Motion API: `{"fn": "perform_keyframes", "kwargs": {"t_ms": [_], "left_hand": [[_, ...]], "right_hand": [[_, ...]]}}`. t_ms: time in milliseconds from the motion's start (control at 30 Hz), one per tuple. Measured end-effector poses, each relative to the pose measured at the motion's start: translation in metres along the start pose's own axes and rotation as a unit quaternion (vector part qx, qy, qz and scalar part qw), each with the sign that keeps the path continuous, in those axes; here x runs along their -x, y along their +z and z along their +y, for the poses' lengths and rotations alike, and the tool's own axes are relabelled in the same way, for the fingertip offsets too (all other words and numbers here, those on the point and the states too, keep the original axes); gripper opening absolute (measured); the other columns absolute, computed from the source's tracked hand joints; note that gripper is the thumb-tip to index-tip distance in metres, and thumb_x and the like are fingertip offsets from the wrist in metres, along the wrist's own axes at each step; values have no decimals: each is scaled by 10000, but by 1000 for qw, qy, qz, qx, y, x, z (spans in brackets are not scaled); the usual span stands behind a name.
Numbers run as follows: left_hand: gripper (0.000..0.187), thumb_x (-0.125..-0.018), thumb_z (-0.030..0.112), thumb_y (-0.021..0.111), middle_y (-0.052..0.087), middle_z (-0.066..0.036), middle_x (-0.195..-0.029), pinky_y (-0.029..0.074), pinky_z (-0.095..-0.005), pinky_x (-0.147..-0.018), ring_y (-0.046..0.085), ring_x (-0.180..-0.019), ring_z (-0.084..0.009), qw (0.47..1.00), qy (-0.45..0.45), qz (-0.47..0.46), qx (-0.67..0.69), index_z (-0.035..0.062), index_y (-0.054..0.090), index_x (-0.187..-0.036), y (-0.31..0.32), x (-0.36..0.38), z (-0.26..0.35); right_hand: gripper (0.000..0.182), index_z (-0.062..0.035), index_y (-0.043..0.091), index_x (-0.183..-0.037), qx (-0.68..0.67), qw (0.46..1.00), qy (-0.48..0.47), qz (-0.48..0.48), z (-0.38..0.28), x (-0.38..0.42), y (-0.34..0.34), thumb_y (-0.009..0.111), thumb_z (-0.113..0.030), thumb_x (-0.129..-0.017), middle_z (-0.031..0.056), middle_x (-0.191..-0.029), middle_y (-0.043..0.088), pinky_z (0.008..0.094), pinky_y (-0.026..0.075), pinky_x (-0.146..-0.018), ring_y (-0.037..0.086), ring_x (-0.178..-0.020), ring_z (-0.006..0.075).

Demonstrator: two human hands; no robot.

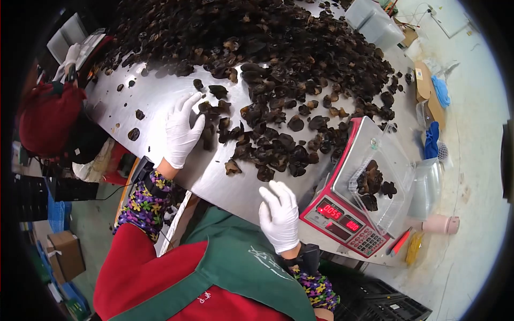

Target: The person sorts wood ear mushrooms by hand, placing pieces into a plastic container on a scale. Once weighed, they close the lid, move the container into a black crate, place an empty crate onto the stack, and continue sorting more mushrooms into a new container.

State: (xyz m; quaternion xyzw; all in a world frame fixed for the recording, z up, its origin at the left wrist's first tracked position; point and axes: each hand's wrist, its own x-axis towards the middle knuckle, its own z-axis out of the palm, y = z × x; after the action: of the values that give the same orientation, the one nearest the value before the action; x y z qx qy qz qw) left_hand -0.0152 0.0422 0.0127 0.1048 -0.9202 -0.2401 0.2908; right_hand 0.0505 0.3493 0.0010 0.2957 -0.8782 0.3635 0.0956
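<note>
A big heap of dark dried fungus pieces (278, 59) covers the steel table (155, 96). My left hand (182, 131), in a white glove, lies flat on the table with its fingers spread, the fingertips touching loose pieces at the heap's edge. My right hand (279, 214), also gloved, hovers at the table's near edge with fingers apart and nothing in it, just left of a red scale (342, 219). On the scale stands a clear plastic box (375, 171) holding a few fungus pieces.
Another person in a red cap (48, 115) is at the table's left end. Clear plastic boxes (375, 21) stand at the far right. A pink cup (441, 224) and blue gloves (432, 140) lie right of the scale. A black crate (385, 305) sits below.
</note>
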Motion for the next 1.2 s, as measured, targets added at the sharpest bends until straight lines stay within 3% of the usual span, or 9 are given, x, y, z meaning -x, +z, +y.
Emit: {"fn": "perform_keyframes", "kwargs": {"t_ms": [100,233,467,800,867,933,1067,1133,1200], "left_hand": [[543,-796,-101,538,584,-162,-1366,441,-402,-1065,554,-1244,-336,995,74,59,35,68,610,-1307,-9,13,14],[411,-777,-46,632,634,-150,-1226,483,-430,-979,605,-1147,-338,984,139,25,108,90,701,-1158,-3,44,56],[330,-711,16,747,675,-140,-1124,562,-412,-861,668,-1037,-336,944,281,-108,136,85,725,-1033,-1,110,47],[468,-841,-39,685,580,-220,-1334,503,-413,-1020,614,-1206,-367,976,80,-107,174,40,621,-1298,-9,114,43],[532,-828,36,731,548,-229,-1383,488,-434,-1029,582,-1224,-397,973,92,-119,176,72,606,-1344,0,117,44],[536,-856,55,719,500,-239,-1445,459,-439,-1069,540,-1294,-412,950,77,-165,254,70,588,-1376,6,117,53],[535,-954,118,636,423,-233,-1527,341,-429,-1168,422,-1424,-384,883,15,-204,423,31,497,-1463,12,109,83],[513,-954,82,607,449,-220,-1504,320,-436,-1180,424,-1421,-369,879,23,-191,437,8,495,-1449,17,107,89],[493,-926,37,604,481,-214,-1469,328,-435,-1175,454,-1389,-368,898,-26,-146,415,11,527,-1413,29,103,84]], "right_hand": [[471,-81,640,-1299,61,998,-12,24,-5,-32,-4,681,-105,-830,196,-1369,539,527,398,-1088,480,-1283,410],[658,-160,513,-1465,164,986,-4,-26,-4,-68,8,698,-261,-842,183,-1508,440,635,317,-1108,378,-1400,410],[426,-153,679,-1205,154,988,-11,-17,4,-8,4,741,-115,-785,146,-1341,550,589,368,-1099,459,-1319,398],[466,-42,609,-1282,85,995,54,24,-12,-2,-11,715,-16,-829,206,-1393,506,487,416,-1088,468,-1319,432],[611,-57,536,-1403,66,996,59,15,-19,-10,-13,750,-93,-832,226,-1432,463,515,419,-1089,453,-1321,457],[847,-124,426,-1522,79,994,60,-34,-17,-10,-3,810,-346,-800,230,-1540,349,627,359,-1102,326,-1404,504],[1006,-255,402,-1550,183,978,63,-73,-14,-16,37,849,-478,-677,203,-1605,274,756,288,-1073,229,-1470,504],[982,-258,424,-1533,218,972,40,-74,-11,-21,45,841,-451,-665,177,-1608,285,748,275,-1085,234,-1475,492],[693,-169,589,-1377,214,976,24,-21,-14,-29,47,771,-364,-738,126,-1435,480,672,294,-1109,370,-1394,399]]}}
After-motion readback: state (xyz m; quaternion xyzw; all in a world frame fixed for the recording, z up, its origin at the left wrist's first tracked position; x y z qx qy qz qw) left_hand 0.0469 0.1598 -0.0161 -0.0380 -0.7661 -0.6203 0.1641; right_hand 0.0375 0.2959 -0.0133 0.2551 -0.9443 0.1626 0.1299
